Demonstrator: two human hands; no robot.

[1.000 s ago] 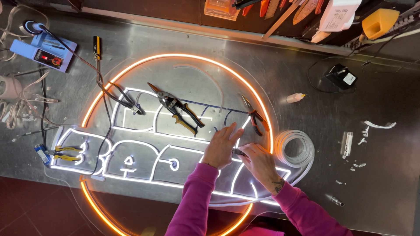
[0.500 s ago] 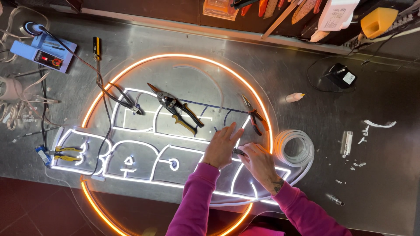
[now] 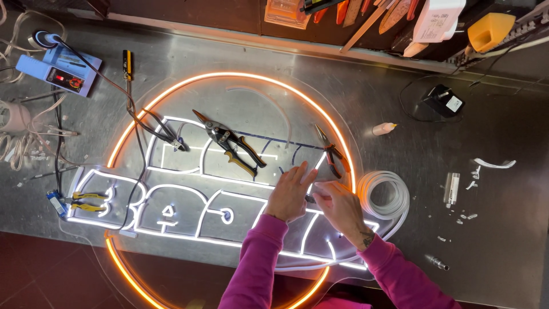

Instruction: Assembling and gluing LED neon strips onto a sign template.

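Neon sign [image 3: 189, 194] under both hands [image 3: 289, 194]

You had a single view, from the camera on your head, and it looked almost straight down on the metal tabletop [image 3: 400, 103]. It sat high enough to take in the whole round lit sign [image 3: 229, 171], with the tool rack [image 3: 366, 14] along the top edge and your sleeves entering from below.
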